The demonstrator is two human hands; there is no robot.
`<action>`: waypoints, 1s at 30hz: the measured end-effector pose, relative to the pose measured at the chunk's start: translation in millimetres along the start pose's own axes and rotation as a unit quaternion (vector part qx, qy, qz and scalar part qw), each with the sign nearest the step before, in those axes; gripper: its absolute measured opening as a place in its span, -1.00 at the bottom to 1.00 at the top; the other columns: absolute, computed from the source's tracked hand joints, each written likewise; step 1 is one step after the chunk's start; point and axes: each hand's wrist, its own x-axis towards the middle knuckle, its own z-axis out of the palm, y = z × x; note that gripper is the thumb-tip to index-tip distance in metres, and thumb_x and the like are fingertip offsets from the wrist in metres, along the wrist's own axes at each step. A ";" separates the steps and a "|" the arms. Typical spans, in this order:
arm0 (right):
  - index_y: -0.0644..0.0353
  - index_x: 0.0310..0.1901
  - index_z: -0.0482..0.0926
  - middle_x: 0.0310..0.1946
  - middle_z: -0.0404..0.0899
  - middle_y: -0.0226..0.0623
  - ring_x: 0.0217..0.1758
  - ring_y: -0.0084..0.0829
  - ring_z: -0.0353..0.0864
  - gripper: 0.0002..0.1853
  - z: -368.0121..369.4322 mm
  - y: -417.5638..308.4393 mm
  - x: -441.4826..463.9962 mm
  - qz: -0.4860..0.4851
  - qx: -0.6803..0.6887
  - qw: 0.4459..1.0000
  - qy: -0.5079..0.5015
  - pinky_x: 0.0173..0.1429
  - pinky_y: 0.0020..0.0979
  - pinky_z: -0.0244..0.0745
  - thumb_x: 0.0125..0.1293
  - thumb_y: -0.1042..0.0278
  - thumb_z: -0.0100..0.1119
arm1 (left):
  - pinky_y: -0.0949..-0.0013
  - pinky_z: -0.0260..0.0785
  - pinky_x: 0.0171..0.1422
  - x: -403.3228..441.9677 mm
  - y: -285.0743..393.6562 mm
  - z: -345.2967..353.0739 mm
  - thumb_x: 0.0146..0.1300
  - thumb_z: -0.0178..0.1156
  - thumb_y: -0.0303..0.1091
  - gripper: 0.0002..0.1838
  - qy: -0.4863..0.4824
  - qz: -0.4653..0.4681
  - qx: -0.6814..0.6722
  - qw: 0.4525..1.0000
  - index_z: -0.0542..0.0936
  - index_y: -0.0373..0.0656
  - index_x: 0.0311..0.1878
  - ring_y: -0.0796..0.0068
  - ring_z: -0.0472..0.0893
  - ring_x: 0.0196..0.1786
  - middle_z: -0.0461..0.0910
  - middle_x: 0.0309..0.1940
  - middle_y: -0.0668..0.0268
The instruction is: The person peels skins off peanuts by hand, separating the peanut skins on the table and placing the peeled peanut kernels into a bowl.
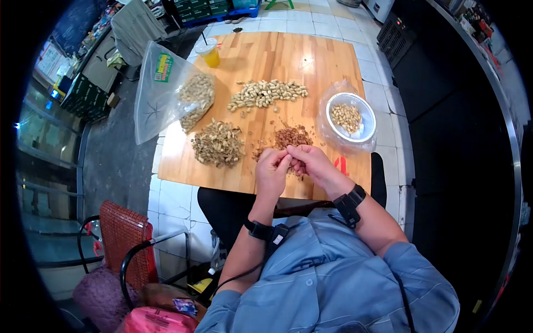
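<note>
My left hand (272, 171) and my right hand (316, 165) meet at the fingertips over the near part of the wooden table (322, 61). Both are closed in a pinch; whatever lies between the fingers is too small to make out. Just beyond them is a heap of reddish-brown peanut skins (292, 136). Left of my hands lies a pile of broken peanut shells (217, 145). Farther back, whole unshelled peanuts (266, 93) are spread in a band. On the right, a white bowl (331, 104) lined with clear plastic holds pale peeled peanuts (346, 117).
An open clear plastic bag (149, 108) with unshelled peanuts (195, 95) leans over the table's left edge. Behind it stands a lidded cup of yellow drink (210, 55) with a straw. A brown woven chair (126, 238) is at the lower left, and a dark cabinet (444, 139) at the right.
</note>
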 end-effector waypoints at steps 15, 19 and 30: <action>0.11 -0.36 0.54 -0.50 0.55 -0.48 -0.51 -0.64 0.48 -0.68 21.8 -7.8 -10.9 -0.041 0.078 0.996 -0.017 -0.39 -0.60 0.40 0.43 0.04 0.21 | 0.52 0.43 -0.32 -2.4 13.2 7.1 0.40 0.15 -0.55 -0.93 0.026 -0.007 -0.266 0.963 0.60 -0.32 -0.16 0.57 0.54 -0.41 0.47 -0.30 0.34; 0.13 -0.36 0.55 -0.49 0.56 -0.47 -0.50 -0.64 0.49 -0.68 22.2 -8.3 -10.4 -0.043 0.082 0.995 -0.025 -0.38 -0.60 0.41 0.43 0.05 0.20 | 0.52 0.43 -0.33 -0.6 5.0 9.1 0.45 0.12 -0.48 -0.88 0.039 -0.063 -0.320 0.945 0.61 -0.30 -0.11 0.57 0.52 -0.43 0.50 -0.31 0.35; 0.23 -0.14 0.63 -0.38 0.63 -0.43 -0.39 -0.64 0.58 -0.76 19.8 -11.3 -13.2 -0.032 0.099 0.994 -0.040 -0.26 -0.60 0.53 0.43 0.20 0.22 | 0.47 0.41 -0.23 0.1 -1.2 9.8 0.53 0.04 -0.28 -0.73 0.014 -0.169 -0.524 0.835 0.56 -0.29 0.02 0.57 0.51 -0.29 0.57 -0.28 0.32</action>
